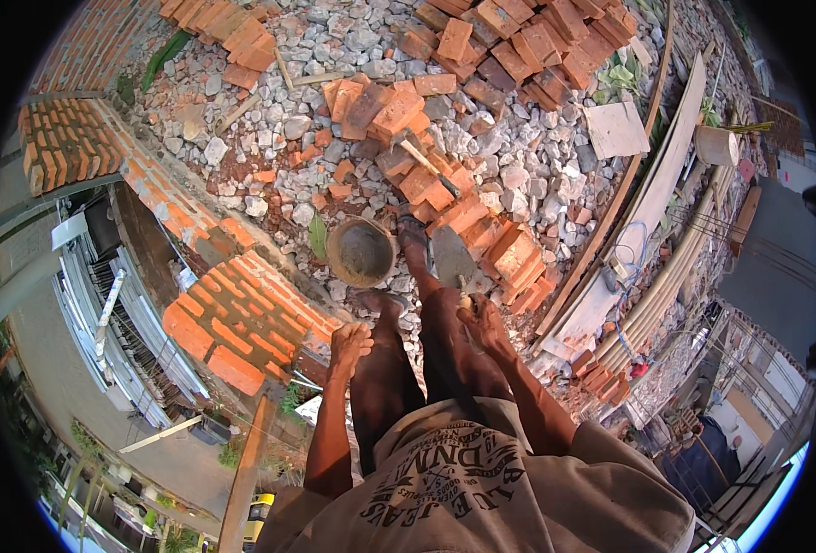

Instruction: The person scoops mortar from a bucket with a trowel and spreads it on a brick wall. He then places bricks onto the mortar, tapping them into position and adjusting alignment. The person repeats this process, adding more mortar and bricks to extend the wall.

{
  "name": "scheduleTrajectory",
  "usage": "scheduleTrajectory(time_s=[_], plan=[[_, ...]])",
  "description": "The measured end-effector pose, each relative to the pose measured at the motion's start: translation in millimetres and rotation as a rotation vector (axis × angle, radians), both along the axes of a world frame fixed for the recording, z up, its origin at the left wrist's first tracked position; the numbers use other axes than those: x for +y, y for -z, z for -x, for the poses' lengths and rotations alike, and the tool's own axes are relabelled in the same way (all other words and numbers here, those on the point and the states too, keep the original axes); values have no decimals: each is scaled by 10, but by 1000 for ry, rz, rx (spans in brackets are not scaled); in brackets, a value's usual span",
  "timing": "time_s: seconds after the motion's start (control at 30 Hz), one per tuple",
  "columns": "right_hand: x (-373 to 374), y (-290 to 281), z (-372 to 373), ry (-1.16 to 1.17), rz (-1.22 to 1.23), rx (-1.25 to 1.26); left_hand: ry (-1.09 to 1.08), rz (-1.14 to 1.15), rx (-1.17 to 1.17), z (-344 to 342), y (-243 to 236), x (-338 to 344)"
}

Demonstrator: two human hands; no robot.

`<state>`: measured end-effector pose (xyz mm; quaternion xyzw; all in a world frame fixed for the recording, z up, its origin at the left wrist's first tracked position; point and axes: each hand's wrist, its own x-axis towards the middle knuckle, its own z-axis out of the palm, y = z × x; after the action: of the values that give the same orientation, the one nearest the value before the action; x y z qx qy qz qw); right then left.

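My right hand (484,321) is closed around the handle of a trowel (449,256). Its grey blade points away from me, beside my right leg and above the rubble. Fingers curled in, my left hand (350,345) hangs beside my left thigh, close to the brick wall (247,318), and nothing shows in it. A round bucket (362,252) with grey mortar inside stands on the stones ahead of my left foot. On the stacked bricks (440,189) ahead of my right foot lies a wooden-handled tool (429,166) with a dark end.
Broken stones (288,120) cover the ground, with more brick piles (528,46) at the far side. Long boards (652,203) and poles (675,267) run along the right. Left of the wall, metal lengths (118,323) lie lower down. A beam (247,479) rises at the lower left.
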<state>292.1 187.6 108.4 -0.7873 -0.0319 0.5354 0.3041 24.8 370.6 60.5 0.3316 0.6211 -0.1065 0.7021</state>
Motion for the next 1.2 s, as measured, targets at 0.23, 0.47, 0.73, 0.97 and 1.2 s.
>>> scheduleTrajectory(time_s=[0.23,0.47,0.73,0.97,1.2], plan=[[229,1357,-108,247,177,-374,278,-19,-100,-1586,1603,323],[-328,2623,-554,88,359,-565,232,-75,-24,-2369,2925,919],[-412,2666,-612,-85,432,-568,-211,146,-167,-2800,3372,730],[255,2419,-690,-114,445,-805,-318,178,-96,-2797,3354,789],[1275,2580,-1095,-589,94,-998,-447,43,-99,-2453,3277,768]])
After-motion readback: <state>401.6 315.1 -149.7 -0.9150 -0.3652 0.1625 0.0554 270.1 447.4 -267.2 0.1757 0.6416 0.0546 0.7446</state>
